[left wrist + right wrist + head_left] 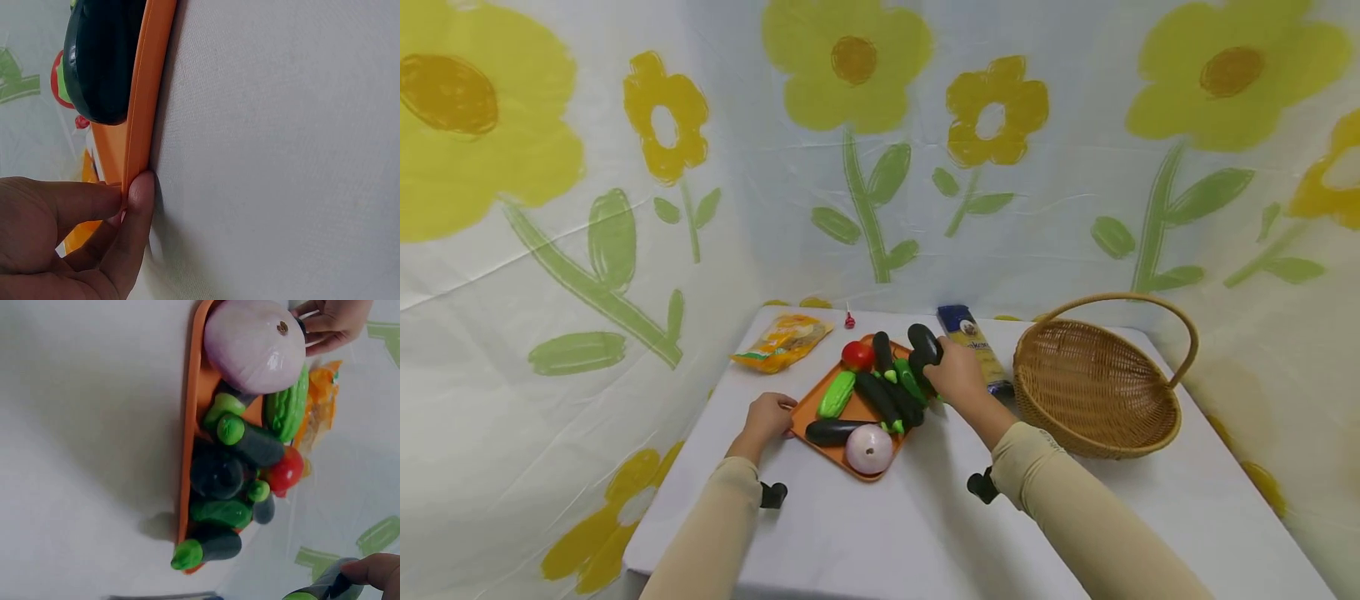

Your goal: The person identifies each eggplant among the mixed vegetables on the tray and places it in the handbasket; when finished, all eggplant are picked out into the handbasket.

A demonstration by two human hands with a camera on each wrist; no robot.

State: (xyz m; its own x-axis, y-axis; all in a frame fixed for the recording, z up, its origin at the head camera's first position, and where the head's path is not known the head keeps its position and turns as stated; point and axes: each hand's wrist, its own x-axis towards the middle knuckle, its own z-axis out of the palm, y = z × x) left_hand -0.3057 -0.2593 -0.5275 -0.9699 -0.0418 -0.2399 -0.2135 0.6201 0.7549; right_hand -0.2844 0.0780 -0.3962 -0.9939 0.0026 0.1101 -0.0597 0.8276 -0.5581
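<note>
My left hand [766,419] pinches the corner of an orange tray [140,94] between thumb and fingers. Above the tray's right side, my right hand [961,373] grips a dark eggplant [924,340]; its green cap shows low in the right wrist view. On the tray lie several more dark eggplants [876,395], a bumpy green bitter melon [837,394], a red tomato [858,357], a smooth green vegetable [220,513] and a pale purple onion-like ball [255,345]. Some of these overlap, so parts are hidden.
A wicker basket [1097,392] with a tall handle stands on the right. Behind my right hand lies a blue and yellow packet [972,337]. An orange bag [782,343] and a small red lollipop [849,319] lie at the back left, near the flower-patterned curtain [760,167].
</note>
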